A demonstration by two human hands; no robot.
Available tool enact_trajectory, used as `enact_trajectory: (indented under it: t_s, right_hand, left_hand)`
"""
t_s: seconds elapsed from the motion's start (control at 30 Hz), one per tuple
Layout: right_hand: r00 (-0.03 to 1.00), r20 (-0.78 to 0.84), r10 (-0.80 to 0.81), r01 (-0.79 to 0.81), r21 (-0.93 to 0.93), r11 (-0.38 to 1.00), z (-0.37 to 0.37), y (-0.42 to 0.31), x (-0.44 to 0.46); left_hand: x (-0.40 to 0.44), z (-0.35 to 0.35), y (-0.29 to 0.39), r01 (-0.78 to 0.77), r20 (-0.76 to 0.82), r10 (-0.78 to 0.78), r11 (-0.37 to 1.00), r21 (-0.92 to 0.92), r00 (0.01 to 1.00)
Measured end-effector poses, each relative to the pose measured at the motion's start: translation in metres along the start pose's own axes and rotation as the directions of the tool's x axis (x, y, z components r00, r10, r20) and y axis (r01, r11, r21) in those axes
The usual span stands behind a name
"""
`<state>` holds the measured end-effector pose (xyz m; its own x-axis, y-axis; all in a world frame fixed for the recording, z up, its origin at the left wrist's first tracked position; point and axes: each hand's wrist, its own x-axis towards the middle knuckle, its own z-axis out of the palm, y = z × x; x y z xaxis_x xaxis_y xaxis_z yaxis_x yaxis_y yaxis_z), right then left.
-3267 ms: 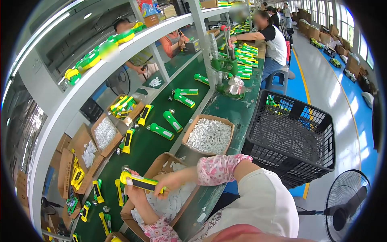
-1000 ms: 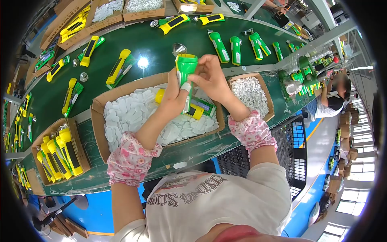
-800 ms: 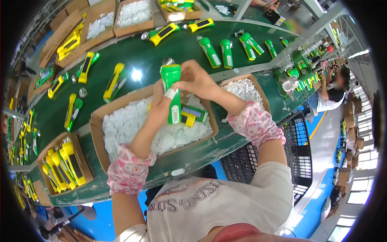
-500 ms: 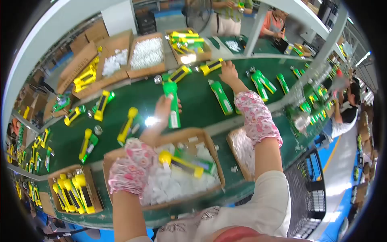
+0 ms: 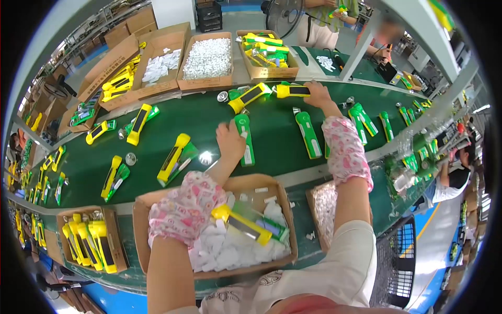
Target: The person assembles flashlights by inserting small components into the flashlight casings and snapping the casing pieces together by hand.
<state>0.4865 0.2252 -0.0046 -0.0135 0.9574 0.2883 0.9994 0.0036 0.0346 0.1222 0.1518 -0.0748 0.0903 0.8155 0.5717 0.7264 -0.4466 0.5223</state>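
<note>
On the green conveyor belt, my left hand (image 5: 230,142) is beside a green flashlight half (image 5: 249,149). Its fingers look loosely spread at the left edge of that piece. My right hand (image 5: 318,95) reaches to the far side of the belt, its fingers closed around the end of a yellow flashlight piece (image 5: 291,91) with a black panel. Next to that lies another yellow flashlight piece (image 5: 249,98). Below my hands, a yellow flashlight piece (image 5: 241,225) and a clear-and-green part rest on white pieces in a cardboard box (image 5: 294,230).
More flashlight parts (image 5: 308,134) are spread along the belt. Boxes of small white parts (image 5: 207,58) and yellow-green pieces stand beyond it. At left is a box of yellow flashlights (image 5: 90,243). A black crate (image 5: 396,261) stands at lower right. Other people work across the belt and at right.
The green half, earlier gripped in my left hand, now rests on the belt, and that hand has loosened beside it. My right hand stays at the yellow piece, which now lies more level.
</note>
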Motion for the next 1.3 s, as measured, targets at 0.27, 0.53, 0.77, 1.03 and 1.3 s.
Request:
enact_trajectory:
  t_s: [0.27, 0.53, 0.77, 1.03, 1.3]
  right_hand:
    - [0.992, 0.009, -0.124, 0.107, 0.447, 0.888, -0.163, -0.16, -0.123]
    - [0.956, -0.293, -0.025, 0.194, 0.565, 0.802, -0.166, -0.32, -0.248]
    - [0.845, -0.383, -0.374, 0.535, 0.581, 0.614, -0.163, -0.31, -0.315]
    - [0.794, -0.047, -0.606, 0.435, 0.739, 0.513, -0.113, -0.357, -0.345]
    - [0.817, 0.097, -0.568, 0.256, 0.823, 0.508, -0.124, -0.359, -0.345]
  left_hand:
    - [-0.021, -0.078, 0.098, 0.714, 0.725, -0.21, -0.138, -0.686, 0.656]
    - [-0.079, -0.192, 0.084, 0.528, 0.625, -0.066, -0.47, -0.707, 0.778]
    - [-0.087, -0.201, 0.035, 0.461, 0.66, -0.178, -0.585, -0.668, 0.73]
    - [-0.087, -0.211, 0.028, 0.496, 0.637, -0.039, -0.591, -0.636, 0.77]
    - [-0.092, -0.207, 0.043, 0.558, 0.665, -0.044, -0.503, -0.66, 0.746]
